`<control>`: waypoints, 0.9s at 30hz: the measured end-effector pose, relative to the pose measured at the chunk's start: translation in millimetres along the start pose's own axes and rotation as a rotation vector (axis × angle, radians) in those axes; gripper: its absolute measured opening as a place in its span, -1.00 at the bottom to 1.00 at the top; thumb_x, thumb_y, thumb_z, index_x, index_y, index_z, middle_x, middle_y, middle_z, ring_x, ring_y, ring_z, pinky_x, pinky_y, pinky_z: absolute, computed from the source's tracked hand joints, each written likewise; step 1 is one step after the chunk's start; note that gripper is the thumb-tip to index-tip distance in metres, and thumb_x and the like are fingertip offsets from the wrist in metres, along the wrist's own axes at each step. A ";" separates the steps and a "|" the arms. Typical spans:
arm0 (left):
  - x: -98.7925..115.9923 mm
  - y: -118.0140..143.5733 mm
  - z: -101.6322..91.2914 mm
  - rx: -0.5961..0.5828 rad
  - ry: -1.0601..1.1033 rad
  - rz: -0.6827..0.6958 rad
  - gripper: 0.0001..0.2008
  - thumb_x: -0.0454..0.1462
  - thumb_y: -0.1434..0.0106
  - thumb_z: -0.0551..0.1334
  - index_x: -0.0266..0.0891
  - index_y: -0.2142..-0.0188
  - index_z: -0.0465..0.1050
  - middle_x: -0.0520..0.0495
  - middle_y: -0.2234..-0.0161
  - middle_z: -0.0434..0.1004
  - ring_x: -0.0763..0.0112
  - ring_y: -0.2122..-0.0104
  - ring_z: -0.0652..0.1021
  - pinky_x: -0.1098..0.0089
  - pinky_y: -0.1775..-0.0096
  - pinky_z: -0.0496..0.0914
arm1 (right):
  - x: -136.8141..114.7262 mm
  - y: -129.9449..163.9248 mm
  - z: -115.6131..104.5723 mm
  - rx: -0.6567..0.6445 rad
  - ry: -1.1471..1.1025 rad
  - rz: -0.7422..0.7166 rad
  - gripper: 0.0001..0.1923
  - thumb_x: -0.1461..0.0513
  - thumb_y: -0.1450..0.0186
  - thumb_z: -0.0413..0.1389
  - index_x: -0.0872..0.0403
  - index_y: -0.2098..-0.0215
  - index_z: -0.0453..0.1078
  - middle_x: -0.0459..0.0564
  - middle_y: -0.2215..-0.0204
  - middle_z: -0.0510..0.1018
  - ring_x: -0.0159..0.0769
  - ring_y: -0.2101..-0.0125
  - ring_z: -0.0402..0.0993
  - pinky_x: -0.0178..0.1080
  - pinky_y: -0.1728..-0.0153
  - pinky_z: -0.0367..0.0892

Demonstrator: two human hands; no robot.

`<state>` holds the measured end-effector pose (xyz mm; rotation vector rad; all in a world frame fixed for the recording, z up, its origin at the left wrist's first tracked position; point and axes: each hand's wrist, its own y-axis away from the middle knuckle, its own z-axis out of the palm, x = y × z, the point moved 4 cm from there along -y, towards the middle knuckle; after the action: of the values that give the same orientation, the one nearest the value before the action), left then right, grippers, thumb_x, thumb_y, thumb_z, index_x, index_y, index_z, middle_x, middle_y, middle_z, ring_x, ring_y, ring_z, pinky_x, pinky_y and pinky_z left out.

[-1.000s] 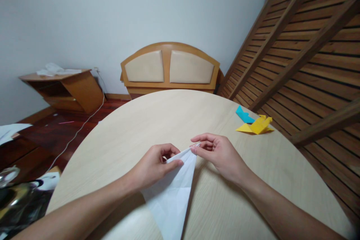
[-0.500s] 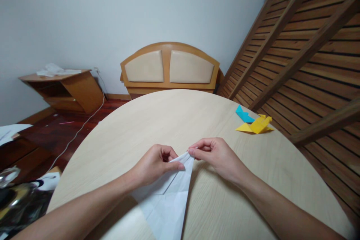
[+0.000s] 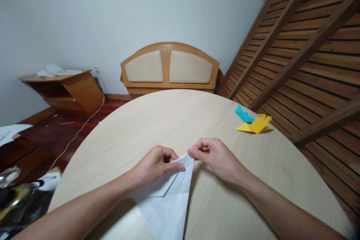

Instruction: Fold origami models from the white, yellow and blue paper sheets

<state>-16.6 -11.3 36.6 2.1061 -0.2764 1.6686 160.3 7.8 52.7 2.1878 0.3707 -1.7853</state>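
Yellow origami point(image 3: 256, 125), blue origami point(image 3: 243, 114) well right of white paper point(image 3: 168, 202)

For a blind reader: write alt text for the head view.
Two bare hands, left hand and right hand, pinch the tip of a folded white paper on a round pale wooden table. Yellow and blue folded papers lie far right.

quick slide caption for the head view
Both hands, left and right, pinch a white paper tip over a round table.
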 end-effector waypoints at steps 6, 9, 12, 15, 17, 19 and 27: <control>-2.2 -1.9 -2.6 0.002 -0.148 0.050 -0.61 0.02 -0.16 0.37 -0.32 0.36 0.53 0.03 0.51 0.44 0.50 0.52 0.36 0.45 0.47 0.19 | 1.3 -0.7 0.3 0.010 -0.022 0.005 -0.64 -0.05 -0.14 0.31 0.08 0.43 0.48 -0.02 0.44 0.61 -0.24 0.37 0.54 -0.21 0.29 0.39; 0.6 0.8 -6.9 0.084 -0.414 0.171 -0.64 -0.09 -0.22 0.34 -0.24 0.07 0.49 -0.04 0.33 0.56 0.39 0.40 0.49 0.39 0.34 0.35 | 6.6 -2.7 -3.7 0.022 0.001 0.002 -0.63 -0.05 -0.15 0.31 0.08 0.43 0.45 -0.03 0.45 0.59 -0.26 0.40 0.53 -0.23 0.32 0.38; 6.5 7.7 -5.3 0.178 -0.726 0.388 -0.58 -0.15 -0.26 0.33 -0.18 -0.07 0.37 -0.15 0.06 0.54 0.22 0.14 0.53 0.21 0.12 0.43 | 14.6 -7.0 -11.8 0.054 0.089 -0.007 -0.68 0.01 -0.19 0.30 0.09 0.38 0.44 -0.04 0.48 0.58 -0.27 0.42 0.52 -0.26 0.38 0.33; 9.0 13.6 4.8 0.200 -0.927 0.569 -0.66 -0.15 -0.32 0.27 -0.19 -0.04 0.37 -0.23 -0.05 0.45 0.13 0.04 0.49 0.11 0.04 0.43 | 23.1 -12.3 -18.9 0.061 0.160 0.001 -0.75 0.09 -0.24 0.28 0.10 0.34 0.42 -0.02 0.49 0.59 -0.27 0.43 0.51 -0.28 0.41 0.28; 6.7 13.2 12.0 0.171 -0.996 0.583 -0.71 -0.17 -0.35 0.23 -0.21 -0.02 0.38 -0.22 -0.01 0.47 0.14 0.08 0.50 0.11 0.07 0.44 | 28.9 -15.4 -23.2 0.061 0.194 0.018 -0.77 0.11 -0.25 0.26 0.10 0.35 0.41 0.00 0.49 0.60 -0.27 0.43 0.51 -0.29 0.43 0.26; 2.9 10.1 17.5 0.129 -1.035 0.546 -0.73 -0.19 -0.35 0.22 -0.22 -0.01 0.39 -0.20 0.04 0.50 0.14 0.11 0.51 0.11 0.08 0.46 | 34.5 -17.9 -27.0 0.036 0.221 0.022 -0.78 0.11 -0.26 0.25 0.11 0.35 0.42 0.00 0.49 0.61 -0.27 0.43 0.51 -0.30 0.45 0.23; -3.9 1.2 20.8 0.050 -1.072 0.466 -0.81 -0.26 -0.35 0.19 -0.23 0.07 0.47 -0.17 0.08 0.56 0.12 0.10 0.53 0.11 0.05 0.45 | 44.1 -20.8 -44.9 -0.113 0.383 0.022 -0.73 0.11 -0.27 0.19 0.14 0.26 0.59 0.05 0.33 0.68 -0.18 0.31 0.55 -0.22 0.33 0.32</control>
<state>0.1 -22.2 29.4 2.9334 -1.1033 0.5342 201.8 44.8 16.7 2.4344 0.5132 -1.2918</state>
